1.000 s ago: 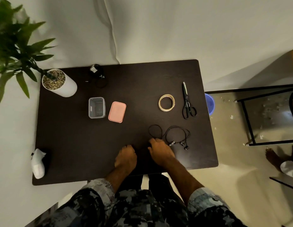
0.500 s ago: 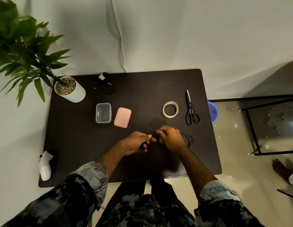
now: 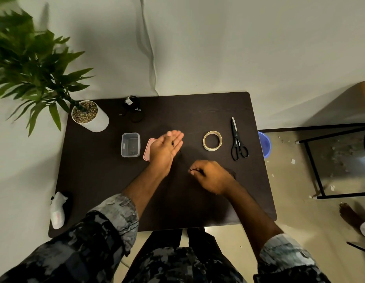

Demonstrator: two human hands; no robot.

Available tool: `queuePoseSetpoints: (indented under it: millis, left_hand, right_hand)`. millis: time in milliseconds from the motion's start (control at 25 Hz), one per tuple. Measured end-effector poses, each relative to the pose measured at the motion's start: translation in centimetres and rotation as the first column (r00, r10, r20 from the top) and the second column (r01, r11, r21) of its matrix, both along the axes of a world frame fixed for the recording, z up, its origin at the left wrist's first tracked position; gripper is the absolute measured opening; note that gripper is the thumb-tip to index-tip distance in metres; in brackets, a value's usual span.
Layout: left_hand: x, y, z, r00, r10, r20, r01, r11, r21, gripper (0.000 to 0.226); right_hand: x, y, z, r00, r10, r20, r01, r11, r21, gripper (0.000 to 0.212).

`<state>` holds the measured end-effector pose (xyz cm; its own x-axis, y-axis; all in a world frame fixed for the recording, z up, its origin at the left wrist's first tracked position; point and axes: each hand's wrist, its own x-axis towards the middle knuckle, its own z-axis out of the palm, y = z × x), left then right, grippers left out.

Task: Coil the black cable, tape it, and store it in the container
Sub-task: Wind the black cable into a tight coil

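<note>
A thin black cable stretches between my two hands above the dark table. My left hand is raised with the palm up and fingers extended, and one cable end lies across the palm. My right hand pinches the cable between thumb and fingers; the rest of the cable shows as a dark loop behind that hand. The clear container stands open left of my left hand, with its pink lid beside it, partly hidden by the hand. A tape roll lies to the right.
Black scissors lie right of the tape. A potted plant stands at the back left corner, a small black device at the back edge, a white object at the front left. A blue bowl and a black metal frame are on the floor to the right.
My hands have lifted the cable off the table and moved apart: the left hand went up and back with one end, the right hand stayed lower, drawing the cable taut.
</note>
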<state>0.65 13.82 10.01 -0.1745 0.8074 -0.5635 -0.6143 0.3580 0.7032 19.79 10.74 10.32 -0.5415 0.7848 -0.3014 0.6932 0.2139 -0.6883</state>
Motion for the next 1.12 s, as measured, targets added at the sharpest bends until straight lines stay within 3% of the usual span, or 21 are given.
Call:
queuePoseSetpoints:
  millis: [120,240,320,400,520,680,800,960,1040,1120]
  left_hand:
    - [1.4,-1.7,-0.5,0.93,-0.17,-0.326,0.214,0.972,0.102,0.019]
    - [2.1,-3.0,0.4,0.851,-0.344,-0.396,0.412,0.906,0.099,0.025]
    - [2.9,-3.7,2.0,0.852,-0.448,-0.27,0.477,0.878,0.049,0.032]
    - [3.4,-3.9,3.6,0.899,-0.433,-0.063,0.434,0.901,0.002,0.036]
    - [2.8,-3.6,5.8,0.894,-0.404,0.194,0.401,0.914,0.056,0.035]
    - [2.0,-2.6,8.6,0.909,-0.297,0.294,0.279,0.955,0.101,0.033]
    - [1.4,-1.2,9.8,0.971,-0.146,0.19,0.123,0.984,0.127,0.033]
    - [1.1,-0.6,9.5,0.997,0.029,0.068,-0.038,0.989,0.143,0.034]
    - [1.8,-0.8,8.9,0.997,0.056,-0.061,-0.047,0.987,0.152,0.033]
    - [1.9,-0.7,8.6,0.958,0.052,-0.28,0.007,0.979,0.205,0.03]
  right_hand:
    - [-0.9,0.9,3.3,0.994,-0.015,-0.105,0.019,0.999,0.036,0.008]
    - [-0.9,2.5,6.1,0.992,-0.082,-0.097,0.099,0.978,0.184,0.01]
    - [-0.2,3.7,7.0,0.989,-0.135,-0.064,0.148,0.952,0.268,0.014]
    - [0.5,4.6,6.8,0.972,-0.201,-0.118,0.224,0.946,0.235,0.022]
    - [1.0,4.6,5.4,0.877,-0.358,-0.32,0.362,0.931,-0.051,0.041]
    - [0.0,2.6,3.7,0.8,-0.451,-0.396,0.31,0.875,-0.371,0.04]
    - [-1.0,1.0,3.6,0.739,-0.534,-0.411,0.246,0.782,-0.573,0.04]
    - [-2.0,0.5,4.9,0.665,-0.567,-0.486,0.251,0.782,-0.57,0.04]
    - [-2.3,0.6,6.2,0.591,-0.603,-0.536,0.183,0.747,-0.639,0.033]
    - [-2.4,0.6,7.7,0.644,-0.563,-0.519,0.157,0.761,-0.63,0.022]
